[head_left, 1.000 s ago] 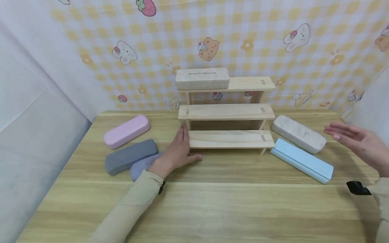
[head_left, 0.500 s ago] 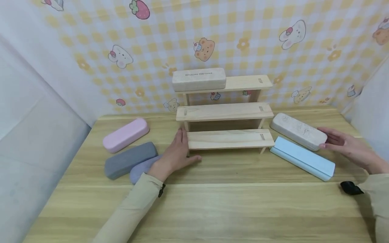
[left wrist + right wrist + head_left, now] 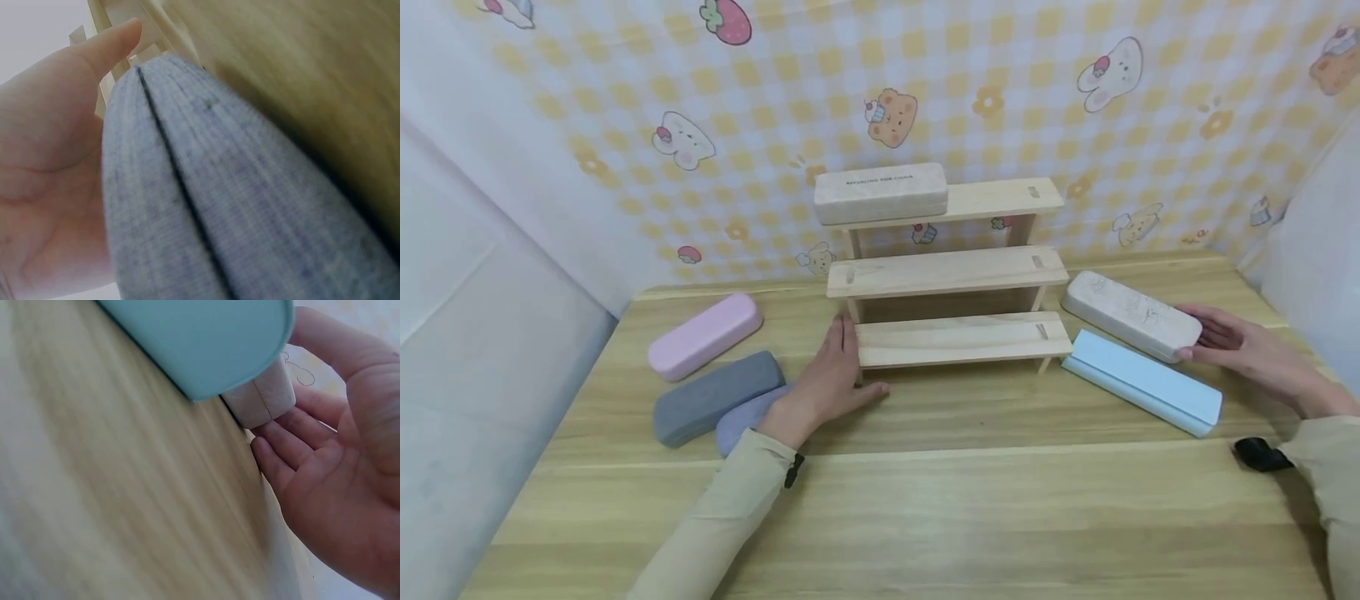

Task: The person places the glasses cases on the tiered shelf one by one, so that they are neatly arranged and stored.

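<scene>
A three-tier wooden display shelf point(image 3: 958, 340) stands at the back of the table, and my left hand point(image 3: 829, 379) rests straight-fingered against its lower left end. Under that wrist lies a bluish-purple glasses case point(image 3: 206, 175), partly covered by the arm in the head view. On the right, my right hand point(image 3: 1243, 348) grips the near end of an off-white glasses case point(image 3: 1131, 315) with a faint drawing on its lid. That case lies on the table. A light-blue glasses case point(image 3: 1142, 379) lies in front of it and hides part of the hold in the right wrist view.
Another off-white glasses case point(image 3: 882, 192), printed with lettering, sits on the left of the top tier. On the table's left lie a pink glasses case point(image 3: 705, 336) and a dark grey glasses case point(image 3: 718, 397). A checked cloth point(image 3: 985, 58) hangs behind.
My right hand has moved left onto the end of the off-white glasses case and taken hold of it. The left hand stays at the shelf. The head view has shifted slightly.
</scene>
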`<control>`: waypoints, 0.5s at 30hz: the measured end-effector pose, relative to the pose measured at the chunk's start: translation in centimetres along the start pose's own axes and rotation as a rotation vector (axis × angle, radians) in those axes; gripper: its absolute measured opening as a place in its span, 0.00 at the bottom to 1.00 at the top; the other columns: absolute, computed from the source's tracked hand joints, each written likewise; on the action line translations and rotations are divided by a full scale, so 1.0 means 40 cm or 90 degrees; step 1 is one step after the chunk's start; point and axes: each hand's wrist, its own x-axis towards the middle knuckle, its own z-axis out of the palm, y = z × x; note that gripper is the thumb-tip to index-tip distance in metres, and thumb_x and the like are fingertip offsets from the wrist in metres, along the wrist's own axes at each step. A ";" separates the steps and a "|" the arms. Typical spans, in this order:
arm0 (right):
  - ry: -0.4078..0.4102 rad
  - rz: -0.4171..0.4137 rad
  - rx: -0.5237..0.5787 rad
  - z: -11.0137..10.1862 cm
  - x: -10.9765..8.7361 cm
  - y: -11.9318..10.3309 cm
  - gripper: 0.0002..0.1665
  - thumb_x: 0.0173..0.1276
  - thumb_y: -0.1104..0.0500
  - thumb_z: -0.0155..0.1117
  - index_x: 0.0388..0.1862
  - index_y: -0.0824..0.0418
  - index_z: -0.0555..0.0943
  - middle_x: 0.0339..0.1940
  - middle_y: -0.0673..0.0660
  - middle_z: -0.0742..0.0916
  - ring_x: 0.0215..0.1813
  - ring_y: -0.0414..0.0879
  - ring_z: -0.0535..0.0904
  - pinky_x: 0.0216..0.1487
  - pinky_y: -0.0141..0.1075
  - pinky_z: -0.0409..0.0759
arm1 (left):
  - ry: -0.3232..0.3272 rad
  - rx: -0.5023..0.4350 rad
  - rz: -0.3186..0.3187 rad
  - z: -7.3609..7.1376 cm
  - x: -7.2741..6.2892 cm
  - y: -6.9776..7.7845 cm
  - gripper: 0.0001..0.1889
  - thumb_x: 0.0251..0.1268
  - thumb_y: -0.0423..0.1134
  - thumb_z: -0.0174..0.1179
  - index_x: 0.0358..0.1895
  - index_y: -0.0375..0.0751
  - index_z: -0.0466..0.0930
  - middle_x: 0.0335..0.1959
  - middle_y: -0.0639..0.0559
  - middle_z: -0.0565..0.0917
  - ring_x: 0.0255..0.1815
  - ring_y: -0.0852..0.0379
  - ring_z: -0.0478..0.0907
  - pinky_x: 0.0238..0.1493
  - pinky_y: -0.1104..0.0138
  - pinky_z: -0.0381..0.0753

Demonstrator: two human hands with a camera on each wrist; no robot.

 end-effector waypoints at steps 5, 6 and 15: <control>-0.005 0.007 -0.024 0.004 0.007 -0.018 0.42 0.66 0.58 0.61 0.74 0.55 0.52 0.66 0.54 0.65 0.57 0.22 0.61 0.46 0.14 0.63 | -0.001 -0.003 -0.006 0.001 -0.003 -0.002 0.57 0.59 0.59 0.58 0.69 0.20 0.31 0.70 0.25 0.35 0.72 0.38 0.37 0.68 0.56 0.48; -0.005 0.006 -0.027 0.006 0.008 -0.020 0.43 0.66 0.58 0.62 0.74 0.56 0.52 0.65 0.54 0.65 0.57 0.23 0.61 0.46 0.14 0.63 | -0.001 -0.003 -0.008 0.001 -0.003 -0.003 0.57 0.59 0.60 0.58 0.69 0.20 0.31 0.70 0.25 0.35 0.72 0.38 0.37 0.68 0.57 0.48; 0.007 0.027 -0.057 0.013 0.004 -0.023 0.46 0.64 0.55 0.64 0.75 0.57 0.50 0.65 0.62 0.62 0.65 0.35 0.58 0.46 0.13 0.61 | 0.000 -0.008 -0.007 -0.001 -0.004 -0.005 0.57 0.58 0.59 0.59 0.69 0.21 0.31 0.70 0.25 0.35 0.71 0.38 0.38 0.68 0.57 0.49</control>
